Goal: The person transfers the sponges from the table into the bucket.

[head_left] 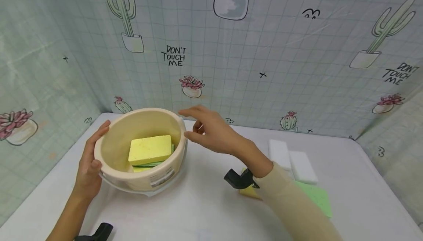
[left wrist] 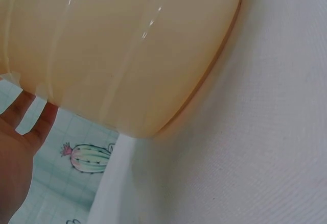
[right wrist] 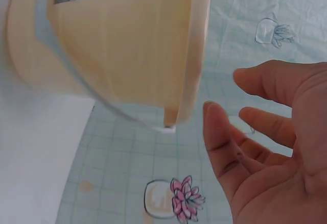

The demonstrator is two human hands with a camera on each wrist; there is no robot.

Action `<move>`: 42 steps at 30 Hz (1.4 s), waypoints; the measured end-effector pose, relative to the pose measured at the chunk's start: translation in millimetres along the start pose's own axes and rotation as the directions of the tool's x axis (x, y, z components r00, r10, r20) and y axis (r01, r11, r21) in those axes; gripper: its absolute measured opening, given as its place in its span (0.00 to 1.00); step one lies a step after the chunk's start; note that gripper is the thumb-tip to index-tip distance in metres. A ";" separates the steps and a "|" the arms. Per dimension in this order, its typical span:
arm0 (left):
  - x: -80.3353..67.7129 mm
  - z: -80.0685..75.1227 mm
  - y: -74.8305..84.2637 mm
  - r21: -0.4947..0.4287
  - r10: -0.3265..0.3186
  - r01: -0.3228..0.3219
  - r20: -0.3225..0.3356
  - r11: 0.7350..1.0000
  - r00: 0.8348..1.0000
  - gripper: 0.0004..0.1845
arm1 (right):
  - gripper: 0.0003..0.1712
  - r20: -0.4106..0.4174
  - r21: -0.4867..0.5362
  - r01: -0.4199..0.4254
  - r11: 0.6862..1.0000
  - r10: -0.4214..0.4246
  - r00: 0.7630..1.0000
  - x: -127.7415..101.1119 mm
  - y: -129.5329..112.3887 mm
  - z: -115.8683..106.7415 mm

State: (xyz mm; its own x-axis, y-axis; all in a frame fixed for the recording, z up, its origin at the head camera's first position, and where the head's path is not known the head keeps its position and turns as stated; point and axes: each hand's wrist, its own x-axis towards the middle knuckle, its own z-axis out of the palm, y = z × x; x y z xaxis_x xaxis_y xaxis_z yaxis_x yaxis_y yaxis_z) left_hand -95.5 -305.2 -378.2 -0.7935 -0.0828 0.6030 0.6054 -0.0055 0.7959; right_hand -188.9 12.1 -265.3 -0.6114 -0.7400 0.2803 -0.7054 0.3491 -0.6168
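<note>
A beige plastic bucket [head_left: 142,182] stands on the white table, left of centre. Inside it a yellow sponge [head_left: 150,149] lies on top of green ones [head_left: 155,163]. My left hand [head_left: 90,153] grips the bucket's left side, thumb hooked on the rim and fingers curved round the outer wall. My right hand [head_left: 198,127] hovers just off the right rim with fingers spread and nothing in it. The left wrist view shows the bucket wall [left wrist: 127,45] with my left hand [left wrist: 18,152] against it. In the right wrist view a gap separates the bucket [right wrist: 122,45] from my right hand [right wrist: 245,114].
Two white sponges [head_left: 279,153] [head_left: 302,165] lie side by side at the right. A green sponge [head_left: 317,197] and a yellow one [head_left: 248,192] lie partly under my right forearm. Cactus-print curtain walls [head_left: 231,68] close in the table behind and on both sides.
</note>
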 end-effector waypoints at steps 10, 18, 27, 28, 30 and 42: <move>0.5 0.2 -0.6 -0.005 0.002 -0.002 -0.003 1.000 1.000 0.40 | 0.25 -0.090 -0.033 0.028 0.999 -0.031 0.995 -45.8 29.6 -10.8; -1.2 -0.9 -0.9 0.008 -0.001 0.001 -0.012 1.000 1.000 0.40 | 0.24 -0.107 -0.023 -0.069 0.997 0.066 0.992 -95.9 61.1 -13.7; -1.3 -0.3 -1.6 -0.006 0.002 -0.002 -0.003 1.000 1.000 0.40 | 0.24 -0.187 0.013 -0.145 0.989 0.145 0.972 -161.0 91.4 -5.5; -1.5 0.0 -1.5 -0.008 0.001 -0.001 -0.003 1.000 1.000 0.40 | 0.24 -0.195 0.009 -0.142 0.990 0.141 0.971 -167.3 92.8 -5.1; -1.5 0.3 -1.3 -0.017 0.004 -0.004 0.001 1.000 1.000 0.40 | 0.24 -0.215 -0.008 -0.131 0.991 0.126 0.969 -178.8 94.6 -5.0; -1.7 0.8 0.0 -0.016 -0.022 0.022 -0.009 1.000 1.000 0.39 | 0.27 -0.282 -0.054 -0.158 0.986 0.137 0.950 -218.2 100.4 -2.6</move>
State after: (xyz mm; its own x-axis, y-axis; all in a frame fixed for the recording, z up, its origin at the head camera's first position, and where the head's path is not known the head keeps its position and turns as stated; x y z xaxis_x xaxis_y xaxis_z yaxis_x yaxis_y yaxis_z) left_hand -94.1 -304.2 -379.2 -0.8058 -0.0920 0.5850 0.5891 -0.0231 0.8077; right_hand -127.2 210.1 -386.5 -0.7782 -0.4931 0.3889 -0.6182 0.4920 -0.6130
